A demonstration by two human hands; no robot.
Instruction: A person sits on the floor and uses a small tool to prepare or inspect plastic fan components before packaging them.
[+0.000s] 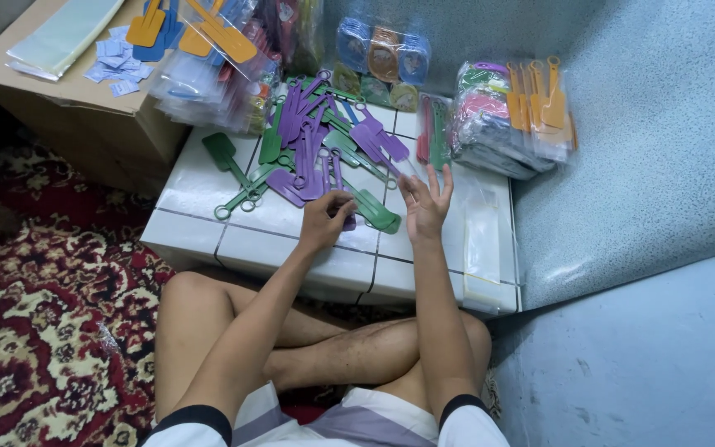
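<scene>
**Mia:** What is the person doing?

**Ben:** The person sits with legs crossed on a red patterned rug (35,331), in front of a low white tiled block (291,240). Both hands are over the block.

**Mia:** What is on the block?

**Ben:** A big pile of plastic spatulas (316,141), purple ones and green ones, all mixed up. The pile lies in the middle of the block, toward the back.

**Mia:** What does the left hand (327,217) do?

**Ben:** Its fingers are curled in, and they pinch the end of a purple spatula (334,178) at the front edge of the pile. A green spatula (371,209) lies just beside that hand.

**Mia:** And the right hand (425,203)?

**Ben:** It is wide open, with fingers spread and pointing up. It holds nothing. It hovers over the block, just right of the pile.

**Mia:** What else is on the block?

**Ben:** Clear plastic sleeves (482,240) lie flat on the right end of the block. Bagged orange spatulas (531,108) sit at the back right corner of it.

**Mia:** And off the block?

**Ben:** A cardboard box (84,116) stands left of the block. More bagged spatulas (208,58) lean on it, blue and orange ones.
</scene>
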